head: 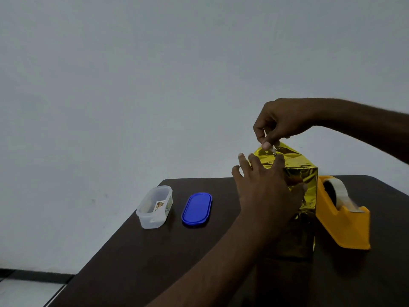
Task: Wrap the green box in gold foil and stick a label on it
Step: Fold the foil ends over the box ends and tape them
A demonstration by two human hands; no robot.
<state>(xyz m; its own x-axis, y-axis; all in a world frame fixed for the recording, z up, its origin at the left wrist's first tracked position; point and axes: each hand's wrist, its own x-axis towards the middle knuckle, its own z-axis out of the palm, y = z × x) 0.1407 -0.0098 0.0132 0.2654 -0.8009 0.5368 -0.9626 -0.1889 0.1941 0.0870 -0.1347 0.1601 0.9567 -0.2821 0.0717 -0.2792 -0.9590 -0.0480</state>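
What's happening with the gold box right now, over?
Left hand steadying foil-wrapped box. Right hand pinching tape piece onto top. Tape dispenser beside, nothing blocking.

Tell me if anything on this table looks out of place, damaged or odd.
Nothing looks damaged or spilled. The clear container sits open with its blue lid lying flat beside it. The foil-wrapped box stands upright, its foil creased, next to the yellow tape dispenser.

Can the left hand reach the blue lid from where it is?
Probably yes. The left hand rests on the gold box, and the blue lid lies just to its left on the table with nothing between them. It would have to let go of the box.
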